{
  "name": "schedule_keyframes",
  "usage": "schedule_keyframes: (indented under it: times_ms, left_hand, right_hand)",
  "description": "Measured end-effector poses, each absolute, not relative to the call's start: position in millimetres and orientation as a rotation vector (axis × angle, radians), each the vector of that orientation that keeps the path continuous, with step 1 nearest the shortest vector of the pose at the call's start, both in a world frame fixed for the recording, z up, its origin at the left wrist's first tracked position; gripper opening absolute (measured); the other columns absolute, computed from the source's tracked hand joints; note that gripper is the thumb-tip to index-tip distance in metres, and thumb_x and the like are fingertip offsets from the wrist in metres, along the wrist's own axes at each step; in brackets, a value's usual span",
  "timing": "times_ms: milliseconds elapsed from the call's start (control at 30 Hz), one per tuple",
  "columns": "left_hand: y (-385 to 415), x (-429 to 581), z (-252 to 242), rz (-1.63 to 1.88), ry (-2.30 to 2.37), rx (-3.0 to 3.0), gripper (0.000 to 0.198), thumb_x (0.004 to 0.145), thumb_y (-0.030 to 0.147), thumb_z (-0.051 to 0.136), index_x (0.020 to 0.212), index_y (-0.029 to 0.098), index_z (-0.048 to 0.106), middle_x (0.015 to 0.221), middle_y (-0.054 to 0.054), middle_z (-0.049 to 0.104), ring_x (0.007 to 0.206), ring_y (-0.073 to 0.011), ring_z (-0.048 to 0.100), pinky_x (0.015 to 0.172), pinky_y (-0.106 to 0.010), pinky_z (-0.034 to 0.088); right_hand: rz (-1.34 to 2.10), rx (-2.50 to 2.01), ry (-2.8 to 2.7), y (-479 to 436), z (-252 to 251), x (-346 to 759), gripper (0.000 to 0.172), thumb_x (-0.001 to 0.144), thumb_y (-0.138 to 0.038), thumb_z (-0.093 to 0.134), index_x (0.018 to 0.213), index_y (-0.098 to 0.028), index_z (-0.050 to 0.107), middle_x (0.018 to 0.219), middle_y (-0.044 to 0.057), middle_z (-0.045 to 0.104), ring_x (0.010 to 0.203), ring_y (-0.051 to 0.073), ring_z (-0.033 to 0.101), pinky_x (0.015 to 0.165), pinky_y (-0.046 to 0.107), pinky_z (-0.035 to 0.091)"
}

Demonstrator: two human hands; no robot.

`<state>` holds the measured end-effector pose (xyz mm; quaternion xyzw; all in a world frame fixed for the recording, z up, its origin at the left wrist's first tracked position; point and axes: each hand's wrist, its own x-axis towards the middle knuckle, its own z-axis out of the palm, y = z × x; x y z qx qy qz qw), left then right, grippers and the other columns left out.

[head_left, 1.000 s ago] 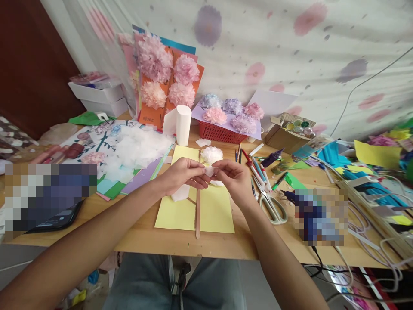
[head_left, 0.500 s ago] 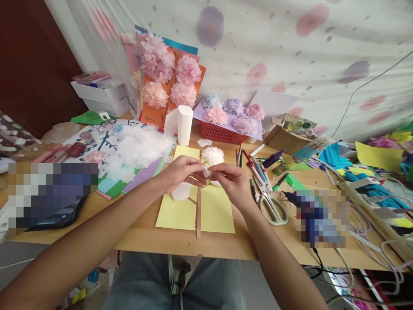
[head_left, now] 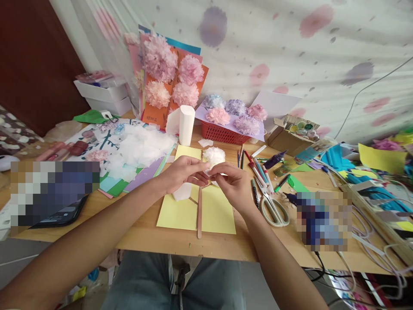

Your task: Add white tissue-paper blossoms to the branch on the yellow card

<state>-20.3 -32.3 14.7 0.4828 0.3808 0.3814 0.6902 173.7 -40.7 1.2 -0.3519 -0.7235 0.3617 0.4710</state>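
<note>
Both hands meet over a yellow sheet of paper (head_left: 217, 213). My left hand (head_left: 185, 172) and my right hand (head_left: 230, 181) pinch a small piece of white tissue paper (head_left: 209, 173) between their fingertips, mostly hidden by the fingers. Just behind them a fluffy white paper flower (head_left: 214, 156) sits on the sheet's upper part. A brown craft stick (head_left: 199, 213) runs down the sheet, its lower end past the bottom edge. Beside my left wrist lies a flat white tissue piece (head_left: 182, 192).
Scissors (head_left: 274, 209), markers (head_left: 260, 170) and a blurred-out device with cords lie to the right. On the left are a heap of white tissue (head_left: 138, 144) and a phone (head_left: 61, 217). A white roll (head_left: 186, 125) and a red basket (head_left: 222, 133) stand behind.
The fingertips have drawn closer together around the white tissue, so less of it shows. The whole view has shifted slightly.
</note>
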Motion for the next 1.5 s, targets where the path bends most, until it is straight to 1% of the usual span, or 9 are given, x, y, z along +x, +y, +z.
schedule_keyframes:
  times_ms: [267, 400, 567, 700, 867, 1033, 1167, 1333, 1500]
  left_hand:
    - [-31, -20, 11, 0.863, 0.931, 1.145, 0.026, 0.075, 0.035, 0.081, 0.082, 0.012, 0.073, 0.081, -0.007, 0.072, 0.072, -0.0152, 0.068, 0.077, -0.033, 0.059]
    - [-31, -18, 10, 0.859, 0.951, 1.177, 0.023, 0.077, 0.033, 0.079, 0.083, 0.011, 0.073, 0.080, -0.007, 0.072, 0.074, -0.0151, 0.068, 0.078, -0.033, 0.059]
    - [-32, -18, 11, 0.865, 0.952, 1.204, 0.020, 0.078, 0.032, 0.077, 0.082, 0.012, 0.071, 0.079, -0.005, 0.069, 0.071, -0.0127, 0.065, 0.073, -0.030, 0.059]
    - [-33, -16, 10, 0.892, 0.950, 1.199, 0.024, 0.078, 0.036, 0.076, 0.083, 0.014, 0.069, 0.084, -0.005, 0.067, 0.079, -0.0154, 0.065, 0.069, -0.030, 0.060]
    - [-35, -14, 8, 0.913, 0.948, 1.208, 0.025, 0.077, 0.036, 0.077, 0.082, 0.014, 0.067, 0.084, -0.006, 0.069, 0.085, -0.0189, 0.068, 0.069, -0.031, 0.061]
    - [-35, -13, 9, 0.935, 0.973, 1.176, 0.021, 0.076, 0.032, 0.077, 0.080, 0.013, 0.069, 0.080, -0.004, 0.068, 0.074, -0.0139, 0.066, 0.068, -0.030, 0.061]
    - [-34, -12, 7, 0.944, 0.979, 1.167, 0.019, 0.076, 0.030, 0.076, 0.077, 0.013, 0.070, 0.074, -0.002, 0.065, 0.069, -0.0119, 0.064, 0.071, -0.031, 0.061]
    - [-34, -11, 2, 0.977, 1.006, 1.186, 0.019, 0.078, 0.031, 0.075, 0.076, 0.012, 0.069, 0.076, -0.004, 0.068, 0.069, -0.0130, 0.066, 0.072, -0.030, 0.060]
    - [-36, -12, 4, 0.982, 0.978, 1.165, 0.028, 0.076, 0.038, 0.079, 0.081, 0.011, 0.073, 0.080, -0.007, 0.072, 0.073, -0.0151, 0.069, 0.074, -0.031, 0.060]
  right_hand:
    - [1.060, -0.898, -1.607, -40, 2, 176, 0.013, 0.088, -0.030, 0.063, 0.090, -0.022, 0.073, 0.090, 0.003, 0.072, 0.081, 0.018, 0.070, 0.075, 0.034, 0.061]
    - [1.247, -0.987, -1.481, -37, 3, 175, 0.025, 0.083, -0.042, 0.073, 0.097, -0.022, 0.069, 0.087, 0.002, 0.073, 0.076, 0.017, 0.072, 0.069, 0.031, 0.061]
    - [1.393, -1.067, -1.395, -34, 1, 172, 0.033, 0.072, -0.045, 0.084, 0.083, -0.018, 0.070, 0.071, 0.002, 0.072, 0.065, 0.016, 0.070, 0.067, 0.031, 0.061]
    - [1.373, -1.053, -1.346, -35, 0, 169, 0.030, 0.071, -0.043, 0.084, 0.081, -0.018, 0.071, 0.070, 0.002, 0.072, 0.064, 0.015, 0.069, 0.067, 0.030, 0.061]
    - [1.271, -1.006, -1.435, -38, -3, 166, 0.024, 0.078, -0.040, 0.078, 0.081, -0.018, 0.069, 0.075, 0.003, 0.072, 0.068, 0.016, 0.070, 0.067, 0.030, 0.061]
    - [0.975, -0.966, -1.638, -41, -5, 166, 0.015, 0.085, -0.030, 0.071, 0.096, -0.021, 0.066, 0.083, 0.002, 0.073, 0.073, 0.016, 0.071, 0.067, 0.029, 0.061]
    - [0.651, -0.980, -1.808, -44, -6, 165, 0.008, 0.088, -0.022, 0.064, 0.096, -0.023, 0.063, 0.081, 0.000, 0.072, 0.072, 0.016, 0.072, 0.067, 0.029, 0.063]
    - [0.415, -0.941, -1.871, -48, -7, 161, 0.007, 0.091, -0.018, 0.061, 0.095, -0.023, 0.063, 0.086, 0.001, 0.071, 0.074, 0.015, 0.071, 0.067, 0.028, 0.064]
    - [0.416, -0.858, -1.863, -52, -5, 159, 0.014, 0.089, -0.013, 0.060, 0.098, -0.024, 0.064, 0.091, 0.001, 0.071, 0.080, 0.015, 0.071, 0.073, 0.030, 0.066]
